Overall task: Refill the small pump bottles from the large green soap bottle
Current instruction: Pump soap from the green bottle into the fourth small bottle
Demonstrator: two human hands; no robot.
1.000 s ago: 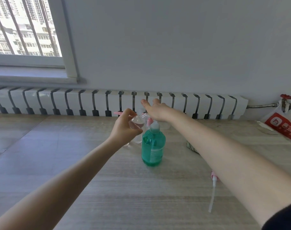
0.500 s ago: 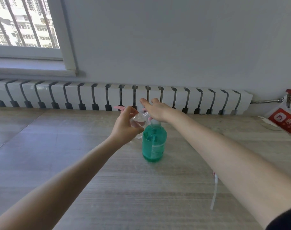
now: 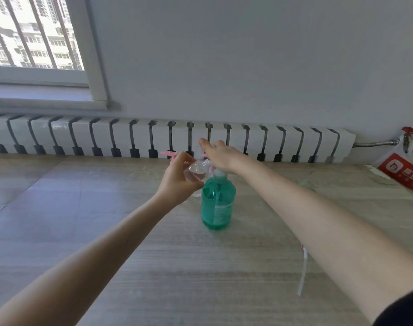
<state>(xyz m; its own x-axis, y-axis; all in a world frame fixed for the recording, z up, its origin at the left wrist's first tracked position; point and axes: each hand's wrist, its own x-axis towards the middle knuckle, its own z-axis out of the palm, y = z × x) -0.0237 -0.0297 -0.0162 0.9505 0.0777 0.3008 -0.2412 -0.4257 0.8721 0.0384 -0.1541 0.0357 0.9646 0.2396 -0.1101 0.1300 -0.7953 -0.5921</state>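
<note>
Standing upright on the surface [image 3: 153,267], the green soap bottle [image 3: 217,208] is touched at its pump top by the right hand [image 3: 222,156], fingers straight, nothing grasped. A small clear bottle [image 3: 196,172] is held tilted by the left hand [image 3: 174,184] in a curled grip, just beside that pump.

large green soap bottle [image 3: 218,205]: translucent, mostly full, white label on its side, white pump collar at the neck. stands upright on the wooden surface [image 3: 153,267], top covered by the flat right hand [image 3: 220,157]. small clear bottle [image 3: 196,173]: tilted, just beside the green bottle's neck, gripped in the left hand [image 3: 176,184]. detached pump [image 3: 303,271]: pink head, white tube, lying flat well to the right.
</note>
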